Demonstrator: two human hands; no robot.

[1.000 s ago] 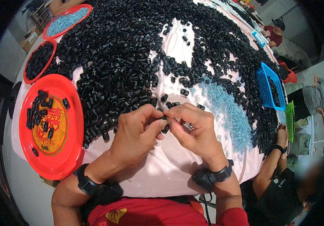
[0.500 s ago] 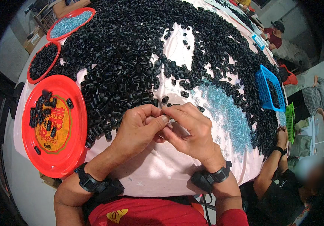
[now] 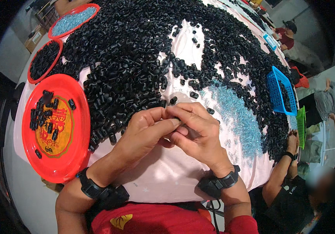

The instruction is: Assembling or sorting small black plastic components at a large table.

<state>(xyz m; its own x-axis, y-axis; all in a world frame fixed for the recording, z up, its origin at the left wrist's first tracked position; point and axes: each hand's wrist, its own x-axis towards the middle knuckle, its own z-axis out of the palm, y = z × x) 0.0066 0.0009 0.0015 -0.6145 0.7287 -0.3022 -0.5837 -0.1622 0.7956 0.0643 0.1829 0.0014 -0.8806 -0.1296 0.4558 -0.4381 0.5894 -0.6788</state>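
My left hand [image 3: 146, 130] and my right hand [image 3: 200, 132] meet fingertip to fingertip above the near edge of the heap. Both are pinched closed. A dark speck shows between the fingers, but what they hold is mostly covered. Just beyond my fingertips spreads a large pile of short black plastic tube-like pieces [image 3: 113, 85]. One loose black piece [image 3: 173, 100] lies right past my hands. To their right is a patch of small clear bluish pieces [image 3: 239, 124]. At left stands a red oval tray [image 3: 72, 162] with several black pieces on it.
Past the tray sit a red bowl of thin black pieces [image 3: 44, 62] and a red bowl of clear bluish pieces [image 3: 76, 21]. A blue basket [image 3: 275, 91] and a green basket [image 3: 301, 126] stand at right. Close by on the right, a person's hands [image 3: 292, 142] work at the table.
My hands stay pinched together at nearly the same place, with small shifts of the fingers. The view has shifted slightly.
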